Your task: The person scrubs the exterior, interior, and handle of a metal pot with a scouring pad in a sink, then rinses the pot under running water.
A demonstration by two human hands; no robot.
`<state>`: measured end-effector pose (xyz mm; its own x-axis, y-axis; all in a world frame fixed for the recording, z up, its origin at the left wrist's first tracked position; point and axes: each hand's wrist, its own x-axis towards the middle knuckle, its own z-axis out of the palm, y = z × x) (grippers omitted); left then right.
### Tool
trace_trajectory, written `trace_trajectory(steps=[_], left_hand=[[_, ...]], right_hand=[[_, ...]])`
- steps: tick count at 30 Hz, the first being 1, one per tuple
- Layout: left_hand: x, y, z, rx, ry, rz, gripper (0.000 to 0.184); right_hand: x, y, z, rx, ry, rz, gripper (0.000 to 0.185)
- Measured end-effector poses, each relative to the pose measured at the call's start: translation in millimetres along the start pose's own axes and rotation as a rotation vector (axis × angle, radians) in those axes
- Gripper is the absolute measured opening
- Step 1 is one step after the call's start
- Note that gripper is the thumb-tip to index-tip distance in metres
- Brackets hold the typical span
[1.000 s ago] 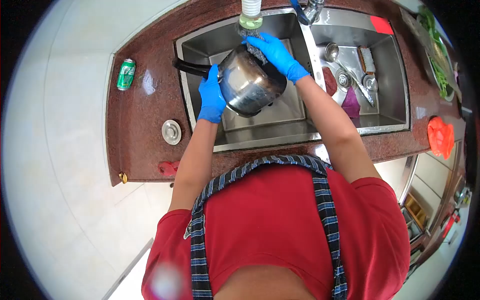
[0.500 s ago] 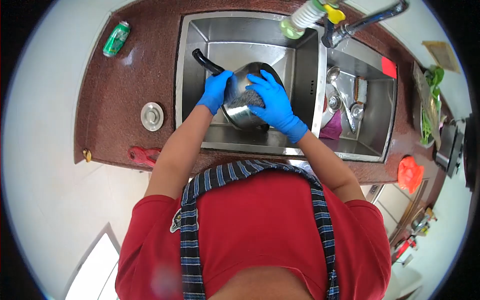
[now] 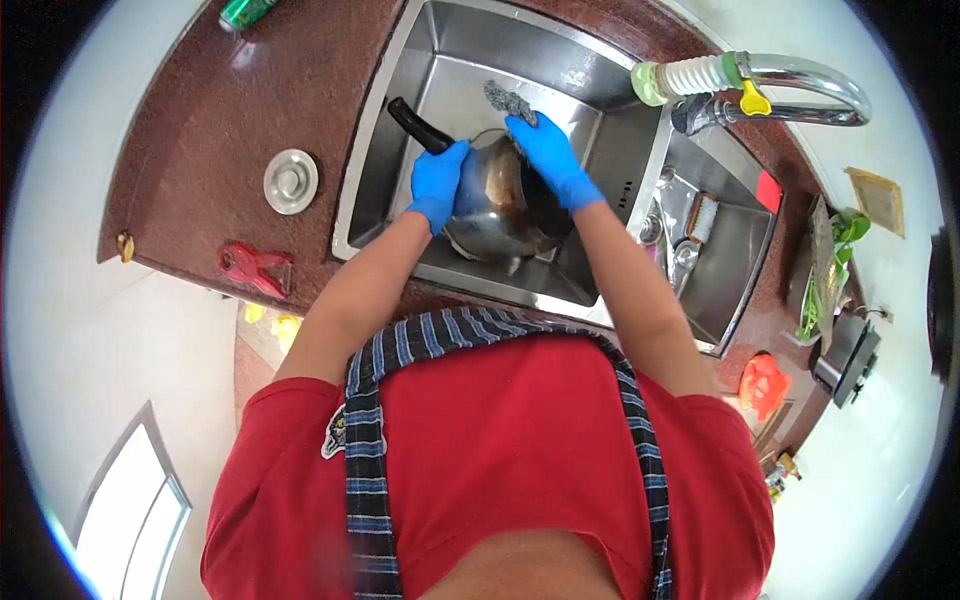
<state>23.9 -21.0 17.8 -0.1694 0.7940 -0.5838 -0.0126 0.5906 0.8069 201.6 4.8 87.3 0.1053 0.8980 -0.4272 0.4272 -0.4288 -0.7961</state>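
A steel saucepan with a black handle lies tilted in the large sink basin, brownish stains on its side. My left hand, in a blue rubber glove, is closed around the pan where the handle joins it. At the pan's far right side, my right hand, also gloved, grips a grey steel wool scrubber. The scrubber sticks out past the fingertips, over the basin floor. Part of the pan is hidden behind my right hand and forearm.
In the smaller basin lie a brush and several spoons or ladles. The faucet arches over at right. A drain strainer, a red tool and a green can rest on the left counter; a red bag sits right.
My right hand has moved from the pan's side to its far edge, carrying the steel wool away from the surface. My left hand keeps hold near the handle. The view has turned and shifted.
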Motion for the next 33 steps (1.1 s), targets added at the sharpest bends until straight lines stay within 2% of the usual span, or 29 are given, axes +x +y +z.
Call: trace_trajectory(steps=[1,3,4,6,7,9,10,11,13,15,16,17,19,20,21,22,23,25,27,28,29,31,33], left_hand=[[-2.8,1.5,0.6,-0.009,0.000,-0.017,0.042],[-10.3,13.0,2.0,0.123,0.005,-0.084,0.044],[-9.9,10.6,4.0,0.096,0.018,-0.083,0.041],[-17.5,14.8,6.7,0.016,0.011,-0.084,0.037],[-20.9,14.2,6.9,-0.052,0.007,-0.084,0.034],[-21.1,3.9,12.1,-0.161,0.046,-0.113,0.032],[-24.7,-2.6,14.9,-0.267,0.081,-0.134,0.030],[-29.9,-2.9,16.3,-0.266,0.085,-0.141,0.030],[-38.6,7.0,18.6,-0.224,0.090,-0.142,0.030],[-40.4,16.9,19.7,-0.119,0.061,-0.053,0.032],[-42.1,19.3,20.7,-0.005,0.015,0.014,0.033],[-45.1,24.1,21.4,-0.006,0.012,0.017,0.033],[-46.2,35.2,27.1,0.172,0.036,-0.026,0.033],[-47.1,35.4,28.0,0.177,0.027,-0.036,0.033],[-47.6,33.5,26.3,0.159,-0.009,-0.059,0.036],[-44.7,34.3,24.2,0.143,-0.044,-0.068,0.039],[-42.6,34.9,22.1,0.155,-0.056,-0.061,0.039],[-40.7,33.2,15.7,0.139,0.029,-0.054,0.038],[-37.7,31.8,14.1,0.133,0.067,-0.046,0.037],[-39.6,28.8,10.5,-0.035,0.070,-0.036,0.034],[-42.0,27.5,6.6,-0.204,0.077,-0.024,0.032],[-43.5,28.2,6.0,-0.165,0.079,-0.036,0.028],[-48.0,26.1,9.3,-0.280,0.103,0.050,0.028]], right_hand=[[-18.4,-1.4,1.9,-0.054,0.031,-0.074,0.050],[-60.9,1.7,12.9,-0.219,0.290,-0.472,0.051],[-79.7,-0.8,11.0,-0.229,0.283,-0.470,0.051],[-101.8,-12.3,4.4,-0.516,0.152,-0.613,0.051],[-98.7,-14.2,3.3,-0.518,0.143,-0.611,0.051],[-83.8,-14.9,3.0,-0.626,0.180,-0.598,0.050],[-63.4,-15.8,4.9,-0.511,0.182,-0.481,0.049],[-41.4,-13.6,8.0,-0.528,0.232,-0.427,0.048],[-0.1,-19.2,-1.9,-0.470,-0.031,-0.046,0.050],[35.9,11.9,-16.7,-0.228,-0.158,0.032,0.051],[48.3,26.1,-29.1,-0.307,-0.231,0.082,0.053],[43.8,29.5,-28.3,-0.308,-0.226,0.080,0.053],[26.1,37.0,-26.9,-0.188,0.080,0.069,0.051],[-11.4,6.3,-22.6,-0.135,0.176,-0.063,0.047],[-29.7,3.6,-17.6,-0.164,0.136,-0.048,0.047],[-62.4,-20.2,-13.0,-0.269,0.227,-0.187,0.044],[-76.0,-6.4,-5.7,-0.388,0.328,-0.473,0.043],[-109.0,-7.3,-2.5,-0.478,0.297,-0.618,0.043],[-105.8,-7.0,-7.0,-0.483,0.276,-0.658,0.042],[-105.7,-7.5,-6.7,-0.486,0.236,-0.699,0.041],[-99.1,-17.6,-9.1,-0.477,0.237,-0.691,0.041],[-58.2,-44.5,-16.5,0.067,-0.008,-0.037,0.038],[5.6,-7.0,-7.2,-0.016,-0.083,-0.052,0.043]])
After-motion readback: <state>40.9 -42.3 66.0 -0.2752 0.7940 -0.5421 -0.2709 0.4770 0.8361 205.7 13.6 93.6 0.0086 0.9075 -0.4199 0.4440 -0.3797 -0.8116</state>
